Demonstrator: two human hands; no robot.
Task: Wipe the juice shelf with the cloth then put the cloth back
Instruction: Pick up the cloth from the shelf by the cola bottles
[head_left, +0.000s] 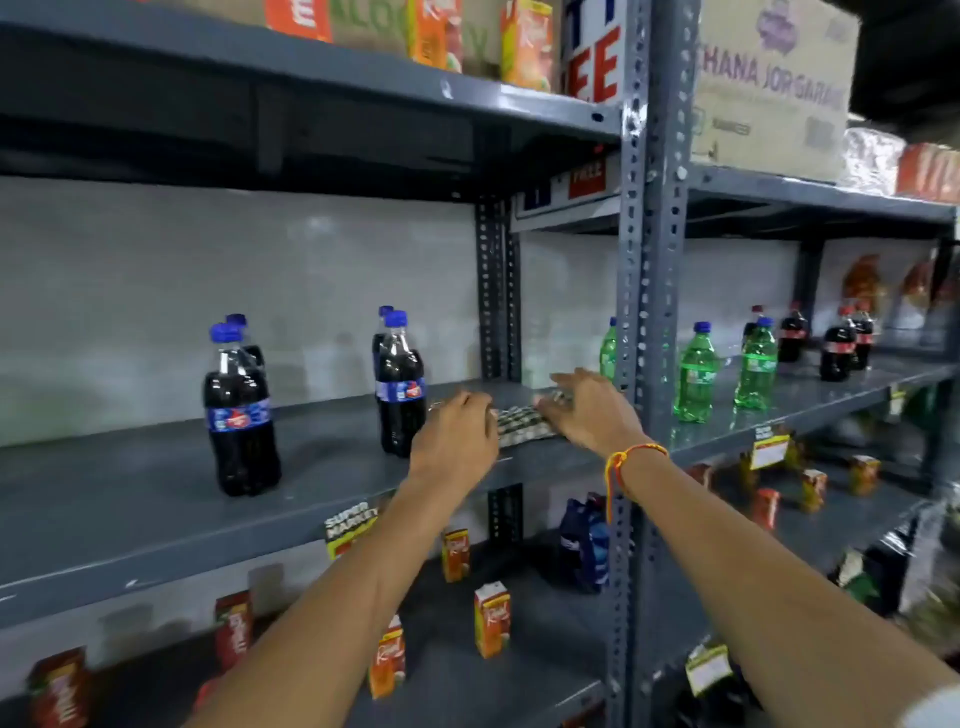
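A folded checked cloth (522, 425) lies on the grey middle shelf (156, 499), close to the upright post. My left hand (457, 441) rests at the cloth's left edge with its fingers curled onto it. My right hand (587, 410) lies on the cloth's right end, fingers spread flat and pointing left. The juice shelf (550, 639) is one level below, under my forearms, with small red and orange juice cartons (491, 618) standing on it. Whether either hand actually pinches the cloth is hard to tell.
Dark cola bottles (239, 415) (399, 384) stand left of my hands. Green soda bottles (696, 374) and small cola bottles (836, 353) fill the shelf to the right. A perforated grey post (649, 260) rises beside my right wrist. Cardboard boxes (774, 88) sit on top.
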